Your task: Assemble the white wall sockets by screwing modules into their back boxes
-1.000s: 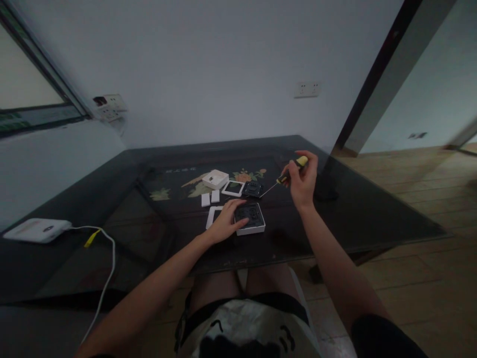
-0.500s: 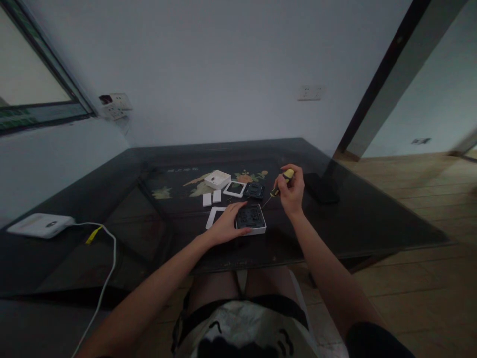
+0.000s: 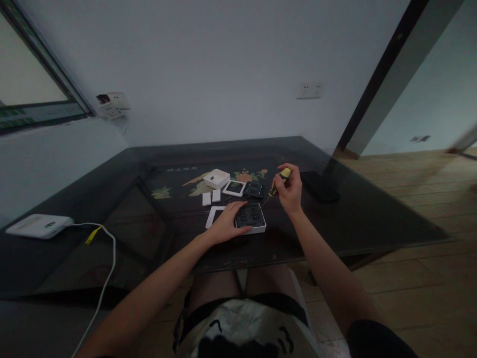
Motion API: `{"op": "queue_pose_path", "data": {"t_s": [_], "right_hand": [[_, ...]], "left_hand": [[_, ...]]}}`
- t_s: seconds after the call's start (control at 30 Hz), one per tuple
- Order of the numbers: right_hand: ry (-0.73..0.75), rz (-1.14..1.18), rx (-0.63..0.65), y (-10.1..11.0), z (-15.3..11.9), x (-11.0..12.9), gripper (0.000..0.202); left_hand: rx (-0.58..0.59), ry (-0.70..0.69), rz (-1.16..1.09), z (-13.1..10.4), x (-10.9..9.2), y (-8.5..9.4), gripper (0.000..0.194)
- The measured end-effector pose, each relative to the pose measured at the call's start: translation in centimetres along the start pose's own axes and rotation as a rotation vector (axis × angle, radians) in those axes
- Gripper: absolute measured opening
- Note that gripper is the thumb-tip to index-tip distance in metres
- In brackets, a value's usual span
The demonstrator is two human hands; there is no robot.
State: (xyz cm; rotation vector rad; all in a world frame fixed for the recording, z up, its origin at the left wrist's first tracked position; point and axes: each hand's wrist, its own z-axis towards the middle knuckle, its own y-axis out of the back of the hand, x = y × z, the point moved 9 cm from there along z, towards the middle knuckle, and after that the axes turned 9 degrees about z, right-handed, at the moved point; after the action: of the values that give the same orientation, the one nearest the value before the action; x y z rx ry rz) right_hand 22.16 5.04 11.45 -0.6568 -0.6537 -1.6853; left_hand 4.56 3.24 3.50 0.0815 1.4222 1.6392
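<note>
My right hand (image 3: 289, 190) is closed around the yellow and black handle of a screwdriver (image 3: 285, 175). The thin shaft slants down to the left, its tip at the upper right edge of a white box with a black switch frame (image 3: 249, 216) in it. My left hand (image 3: 226, 223) grips that box from the left, thumb along the front edge and fingers at the back. Partly under this hand lies a white frame (image 3: 213, 216). Behind are another white frame (image 3: 234, 188), a black switch frame (image 3: 254, 189) and two small white plates (image 3: 206, 199).
An open white box (image 3: 216, 178) stands farther back on the dark table (image 3: 357, 219). A black flat object (image 3: 319, 187) lies at the right. At the far left are a white device (image 3: 40, 225) and its cable (image 3: 114, 248), which hangs over the front edge.
My right hand and the screwdriver handle have shifted very slightly left. My left hand keeps its grip on the box.
</note>
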Motion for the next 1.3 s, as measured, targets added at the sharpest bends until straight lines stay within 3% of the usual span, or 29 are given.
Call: {"op": "queue_pose_path", "data": {"t_s": [0.1,0.23,0.4,0.6,0.87,1.0,1.1,1.3], "right_hand": [[0.006,0.016,0.022,-0.2,0.5,0.8,0.025],[0.009,-0.047,0.243,-2.1,1.2,2.4,0.031],[0.093,-0.13,0.36,-3.0,1.6,4.2,0.031],[-0.021,-0.151,0.466,-3.1,1.9,3.8,0.031],[-0.074,-0.104,0.651,-2.5,2.7,6.5,0.031],[-0.041,-0.132,0.626,-2.5,3.0,6.8,0.03],[0.058,-0.29,0.544,-2.1,3.1,6.8,0.02],[0.124,-0.593,0.462,-2.1,3.2,6.4,0.021]], "left_hand": [[0.0,-0.005,0.002,0.0,0.0,0.0,0.072],[-0.005,-0.009,0.004,0.1,0.0,0.0,0.072],[-0.006,-0.001,0.002,0.1,0.0,-0.1,0.071],[-0.005,-0.002,-0.01,0.0,0.0,0.0,0.071],[-0.003,-0.004,-0.011,-0.2,0.1,0.1,0.072],[-0.02,-0.007,-0.017,-0.2,0.2,0.1,0.072],[-0.021,-0.008,-0.02,-0.1,0.3,0.1,0.072],[-0.019,0.0,-0.029,-0.1,0.0,0.2,0.072]]}}
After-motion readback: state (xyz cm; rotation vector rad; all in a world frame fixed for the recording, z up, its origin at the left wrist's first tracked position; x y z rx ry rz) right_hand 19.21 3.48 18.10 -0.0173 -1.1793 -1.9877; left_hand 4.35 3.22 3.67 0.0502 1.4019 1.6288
